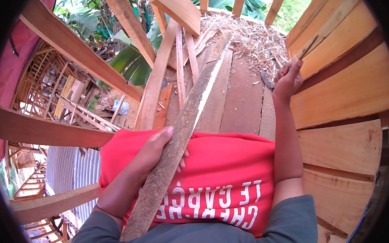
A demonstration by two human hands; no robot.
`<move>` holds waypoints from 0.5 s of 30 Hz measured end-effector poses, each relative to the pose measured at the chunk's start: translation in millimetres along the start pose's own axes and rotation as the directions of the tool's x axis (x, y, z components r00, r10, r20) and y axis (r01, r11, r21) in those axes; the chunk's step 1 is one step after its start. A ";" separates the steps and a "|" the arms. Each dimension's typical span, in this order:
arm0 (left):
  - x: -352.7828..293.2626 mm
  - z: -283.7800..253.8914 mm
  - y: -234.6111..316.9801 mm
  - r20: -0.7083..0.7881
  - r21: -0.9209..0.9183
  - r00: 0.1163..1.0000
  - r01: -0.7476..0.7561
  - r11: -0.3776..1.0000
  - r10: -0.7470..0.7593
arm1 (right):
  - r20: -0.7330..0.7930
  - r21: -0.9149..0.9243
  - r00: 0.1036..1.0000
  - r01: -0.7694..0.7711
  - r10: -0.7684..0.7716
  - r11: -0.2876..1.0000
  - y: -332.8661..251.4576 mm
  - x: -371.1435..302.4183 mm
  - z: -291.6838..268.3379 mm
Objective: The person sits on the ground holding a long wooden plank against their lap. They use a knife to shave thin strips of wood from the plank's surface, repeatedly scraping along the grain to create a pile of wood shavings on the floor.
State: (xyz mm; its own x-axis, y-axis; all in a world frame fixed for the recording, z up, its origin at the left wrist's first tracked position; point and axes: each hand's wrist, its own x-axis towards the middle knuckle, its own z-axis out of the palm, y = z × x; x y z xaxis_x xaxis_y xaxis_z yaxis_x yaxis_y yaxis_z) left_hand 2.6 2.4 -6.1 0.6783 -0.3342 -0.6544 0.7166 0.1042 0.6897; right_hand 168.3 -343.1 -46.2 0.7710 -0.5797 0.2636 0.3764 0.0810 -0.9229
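My left hand is wrapped round a long rough plank, its thumb on the near side and fingertips showing past the other edge. The plank slants from my lap, over the red cloth with white lettering, toward the far floor. One long edge of it is pale and bright. Raised at the right beside the board wall, my right hand is closed with the thumb up. Thin pale strands show above its thumb, but what the fingers hold is hidden. A dark curved blade shows just left of this hand; whether they touch I cannot tell.
Wood shavings lie heaped on the far end of the plank floor. Loose boards lean at the left of it. Slanting beams frame the open left side, above corrugated metal sheets. Horizontal boards wall the right.
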 end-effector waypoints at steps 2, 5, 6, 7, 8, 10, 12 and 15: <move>0.6 1.9 1.5 0.011 0.004 1.000 0.000 1.000 0.000 | -0.033 0.028 0.947 0.321 -0.320 0.947 0.4 2.8 -10.0; 0.8 5.2 1.9 0.024 0.010 1.000 0.001 1.000 -0.001 | 0.157 -0.430 0.815 0.565 -0.558 0.704 -2.7 20.7 -31.8; 0.2 3.6 0.9 0.011 0.011 1.000 0.003 1.000 -0.003 | 0.213 -0.612 0.817 0.539 -0.536 0.578 -10.8 21.5 -29.1; -0.2 2.7 0.7 0.003 0.013 1.000 0.004 1.000 -0.004 | 0.142 -0.907 0.938 0.252 -0.317 0.338 -28.5 18.1 -14.3; -0.9 2.5 0.7 -0.004 0.007 1.000 0.006 1.000 -0.006 | 0.123 -0.917 0.956 0.212 -0.264 0.338 -25.9 21.5 -16.3; -1.9 3.5 1.8 -0.003 0.000 1.000 0.010 1.000 -0.010 | 0.076 -0.938 0.983 0.127 -0.166 0.323 -27.5 32.9 -26.3; -2.1 5.6 3.9 -0.003 -0.001 1.000 0.009 1.000 -0.009 | 0.070 -0.932 0.984 0.123 -0.165 0.340 -20.9 44.6 -37.9; 0.1 5.1 3.1 0.002 0.007 1.000 0.002 1.000 -0.002 | 0.161 -0.843 0.967 0.240 -0.199 0.481 -4.3 53.9 -54.0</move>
State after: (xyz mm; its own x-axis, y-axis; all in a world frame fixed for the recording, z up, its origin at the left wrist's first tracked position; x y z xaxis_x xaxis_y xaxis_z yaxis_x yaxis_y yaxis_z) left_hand 4.1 -2.0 -2.4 0.6767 -0.3366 -0.6548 0.7167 0.0975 0.6905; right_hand 180.5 -418.5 -43.2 0.7533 -0.4457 0.4836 -0.0674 -0.7838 -0.6174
